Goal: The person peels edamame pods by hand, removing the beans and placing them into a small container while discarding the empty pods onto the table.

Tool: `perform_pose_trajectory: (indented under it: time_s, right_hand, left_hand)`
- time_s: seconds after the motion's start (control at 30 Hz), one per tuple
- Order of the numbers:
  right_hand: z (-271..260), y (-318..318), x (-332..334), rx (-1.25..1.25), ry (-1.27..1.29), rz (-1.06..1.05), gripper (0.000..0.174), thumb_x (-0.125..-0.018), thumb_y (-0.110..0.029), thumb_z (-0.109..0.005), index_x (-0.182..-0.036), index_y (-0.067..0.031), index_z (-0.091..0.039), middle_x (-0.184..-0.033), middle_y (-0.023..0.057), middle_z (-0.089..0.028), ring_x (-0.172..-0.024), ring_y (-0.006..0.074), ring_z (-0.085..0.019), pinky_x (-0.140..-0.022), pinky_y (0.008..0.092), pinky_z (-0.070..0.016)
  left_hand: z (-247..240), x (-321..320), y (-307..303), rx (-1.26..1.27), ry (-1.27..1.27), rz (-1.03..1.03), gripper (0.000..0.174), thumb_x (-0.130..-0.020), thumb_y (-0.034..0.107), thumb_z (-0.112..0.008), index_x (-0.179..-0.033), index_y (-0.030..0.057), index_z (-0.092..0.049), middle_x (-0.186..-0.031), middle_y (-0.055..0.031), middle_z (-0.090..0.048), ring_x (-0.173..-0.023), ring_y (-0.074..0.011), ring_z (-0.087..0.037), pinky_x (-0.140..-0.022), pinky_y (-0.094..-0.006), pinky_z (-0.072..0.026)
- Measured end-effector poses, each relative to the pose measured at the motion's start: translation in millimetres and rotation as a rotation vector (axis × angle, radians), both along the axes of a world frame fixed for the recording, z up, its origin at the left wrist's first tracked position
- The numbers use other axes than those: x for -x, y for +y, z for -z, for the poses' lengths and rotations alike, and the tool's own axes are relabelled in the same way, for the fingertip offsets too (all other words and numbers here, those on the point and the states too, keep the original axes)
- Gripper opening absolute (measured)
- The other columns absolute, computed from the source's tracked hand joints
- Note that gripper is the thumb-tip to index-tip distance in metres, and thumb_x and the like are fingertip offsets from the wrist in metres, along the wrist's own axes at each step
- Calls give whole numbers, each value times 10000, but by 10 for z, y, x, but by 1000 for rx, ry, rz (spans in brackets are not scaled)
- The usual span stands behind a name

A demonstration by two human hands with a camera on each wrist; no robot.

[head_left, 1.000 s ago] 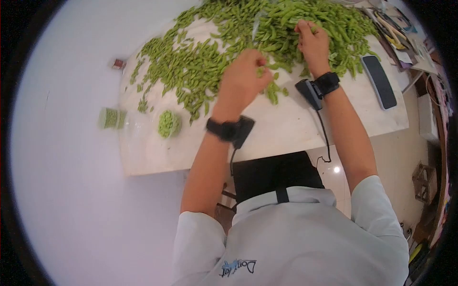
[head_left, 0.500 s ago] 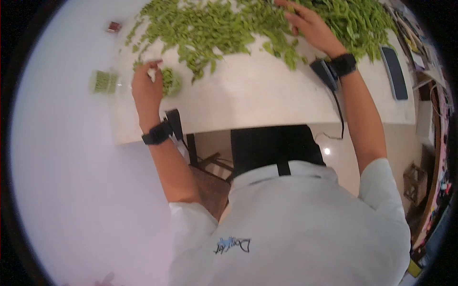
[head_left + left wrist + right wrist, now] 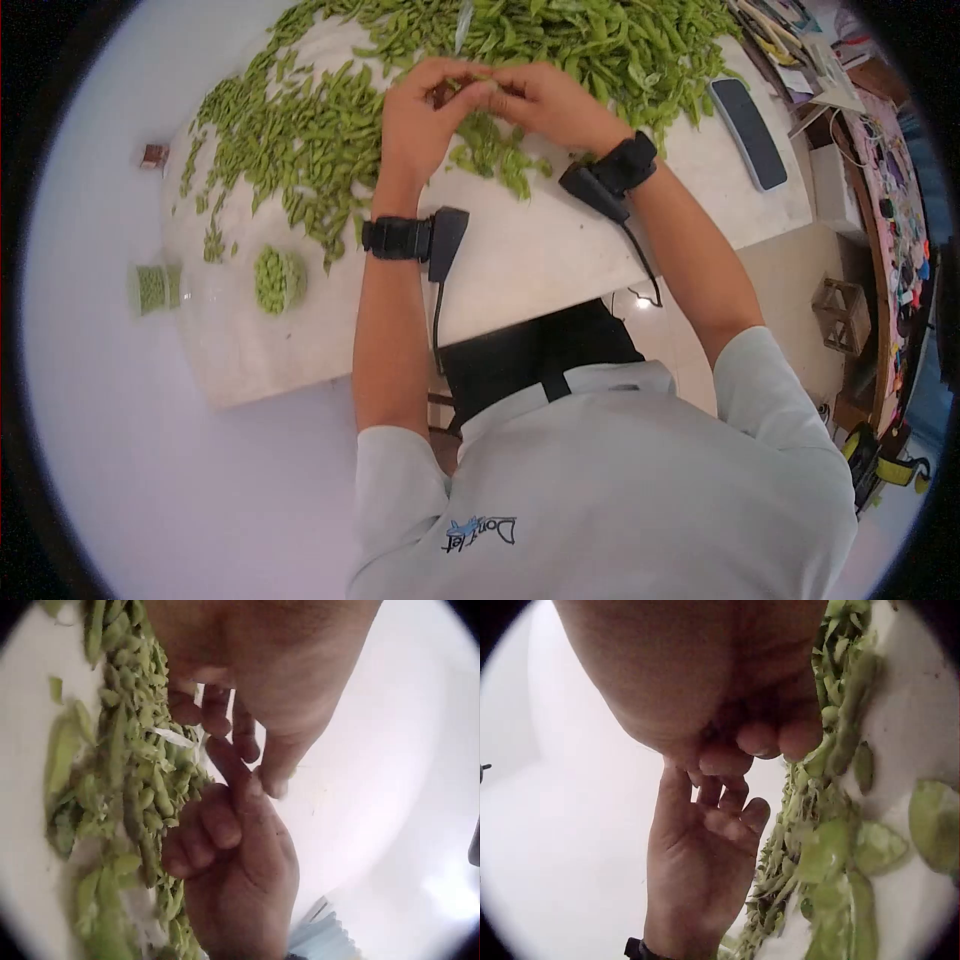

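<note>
My left hand (image 3: 425, 120) and right hand (image 3: 560, 105) meet at the fingertips over the near edge of a heap of green soybean pods (image 3: 600, 50). Between the pinching thumbs and forefingers a bit of green shows in the head view, a soybean pod mostly hidden by the fingers. In the left wrist view the right hand (image 3: 244, 862) has its other fingers curled in and its forefinger stretched to the left thumb. The left hand (image 3: 697, 862) has its fingers loosely bent in the right wrist view. Split, flattened pods (image 3: 495, 160) lie just below the hands.
A clear cup of shelled green beans (image 3: 278, 280) stands at the table's left. Smaller pods (image 3: 310, 140) spread over the left side. Another clear container with green contents (image 3: 155, 288) appears by the left edge. A phone (image 3: 748, 135) lies at the right, near cluttered items (image 3: 775, 40).
My left hand went from the pods to the cup of beans and came back to meet the right hand. The right hand moved inward from the heap. The head view has shifted.
</note>
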State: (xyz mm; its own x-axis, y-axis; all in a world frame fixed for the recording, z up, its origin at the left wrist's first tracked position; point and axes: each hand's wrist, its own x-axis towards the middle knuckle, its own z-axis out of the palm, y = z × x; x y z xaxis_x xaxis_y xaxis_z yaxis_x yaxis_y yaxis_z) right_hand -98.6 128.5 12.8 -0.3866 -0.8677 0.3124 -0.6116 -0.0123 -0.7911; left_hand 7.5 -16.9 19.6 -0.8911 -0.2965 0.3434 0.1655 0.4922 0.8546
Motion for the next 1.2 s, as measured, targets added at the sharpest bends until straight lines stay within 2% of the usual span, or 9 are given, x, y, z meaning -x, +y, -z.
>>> perform_pose_trajectory:
  time_s: [0.1, 0.13, 0.27, 0.37, 0.43, 0.7, 0.9, 1.0, 1.2]
  right_hand:
    - [-60, -8, -25, 106, -66, 0, 357, -906, -335, -528, -826, 12, -533, -581, 125, -455, -505, 225, -380, -500, 366, -357]
    - [-53, -15, 5, 77, -22, -34, 352, -920, -336, -510, -814, -2, -544, -573, 81, -450, -499, 181, -389, -491, 332, -361]
    - [-107, 7, -113, -30, -486, -111, 373, -952, -341, -458, -735, -46, -528, -585, -33, -448, -507, 64, -418, -473, 220, -338]
    - [-114, 4, -132, 15, -567, -216, 386, -961, -345, -439, -731, -47, -518, -581, -32, -445, -500, 55, -412, -463, 213, -331]
    - [-111, -1, -136, 23, -562, -236, 383, -964, -342, -434, -744, -40, -519, -589, -28, -449, -492, 61, -411, -460, 215, -335]
    - [-146, 10, -215, -24, -421, -99, 364, -960, -330, -434, -809, -24, -561, -597, 2, -459, -502, 87, -438, -476, 241, -376]
    - [-143, -23, -207, -16, -244, -55, 328, -940, -299, -459, -849, -5, -571, -636, 93, -532, -549, 201, -497, -538, 331, -417]
    - [-146, 3, -183, -72, -39, -24, 333, -937, -302, -460, -868, 4, -572, -657, 127, -557, -582, 236, -516, -566, 349, -425]
    - [-63, 1, -182, 3, -208, -59, 378, -941, -325, -457, -860, 19, -593, -641, 113, -560, -575, 212, -501, -563, 337, -422]
  left_hand:
    - [10, -4, 38, -305, 101, -38, 144, -806, 42, -655, -943, 1, -639, -817, -4, -596, -709, -62, -509, -642, -210, -432]
    - [6, -31, 46, -411, 106, -23, 92, -823, 14, -631, -908, -22, -621, -847, -22, -603, -771, -70, -544, -680, -209, -449]
    - [85, -55, 11, -544, 62, -41, 104, -818, 35, -649, -909, -12, -627, -886, -37, -620, -805, -85, -556, -730, -220, -455]
    - [141, -121, 57, -636, 127, 58, 131, -825, 79, -656, -913, -10, -615, -902, -46, -620, -791, -102, -563, -720, -236, -458]
    - [192, -120, 29, -617, 111, 60, 184, -837, 130, -657, -930, -14, -592, -911, -55, -609, -740, -124, -571, -674, -258, -465]
    - [233, -98, 105, -806, 228, 90, 114, -825, 74, -662, -803, 23, -563, -860, -41, -599, -685, -93, -528, -641, -223, -437]
    - [208, -87, 135, -786, 281, 35, 103, -830, 42, -645, -786, 28, -552, -804, -23, -578, -658, -83, -515, -618, -216, -435]
    - [224, -84, 133, -813, 226, 68, 100, -836, 53, -638, -784, 31, -555, -766, -14, -571, -651, -77, -515, -613, -216, -430]
    - [265, -99, 109, -820, 156, 169, 90, -874, 85, -580, -817, 32, -535, -819, -33, -554, -707, -127, -531, -642, -259, -443]
